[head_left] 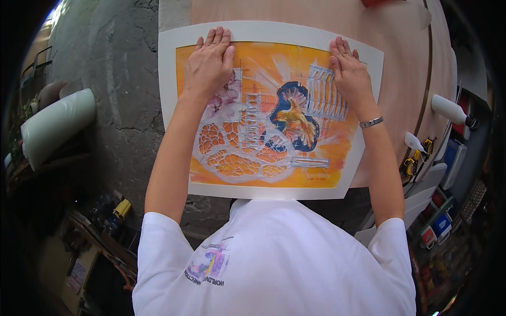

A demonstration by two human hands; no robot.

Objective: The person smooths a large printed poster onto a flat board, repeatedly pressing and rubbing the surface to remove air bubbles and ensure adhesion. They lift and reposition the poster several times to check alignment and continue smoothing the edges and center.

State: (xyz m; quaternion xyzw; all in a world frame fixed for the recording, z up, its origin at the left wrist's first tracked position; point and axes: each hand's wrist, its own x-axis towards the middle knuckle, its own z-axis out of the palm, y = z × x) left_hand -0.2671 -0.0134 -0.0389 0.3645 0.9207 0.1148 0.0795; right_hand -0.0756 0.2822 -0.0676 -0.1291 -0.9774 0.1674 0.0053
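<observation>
A white picture mat (269, 31) lies over an orange painting (253, 58) with a yellow bird, dark blue patches and white lace-like shapes. My left hand (211, 66) lies flat at the top left, its fingers stretched onto the mat's far border and its palm over the painting. At the top right my right hand (349, 71) rests in the same way, fingers extended, a metal band on the wrist. Neither hand grips anything. The near edge of the mat reaches my white shirt (295, 247).
Beneath the mat is a light wooden table (400, 79). On its right stand a white bottle (449, 109) and yellow-black tools (411, 166). Bins and boxes (441, 224) sit beyond. To the left are a grey concrete floor (118, 68) and a pale roll (58, 126).
</observation>
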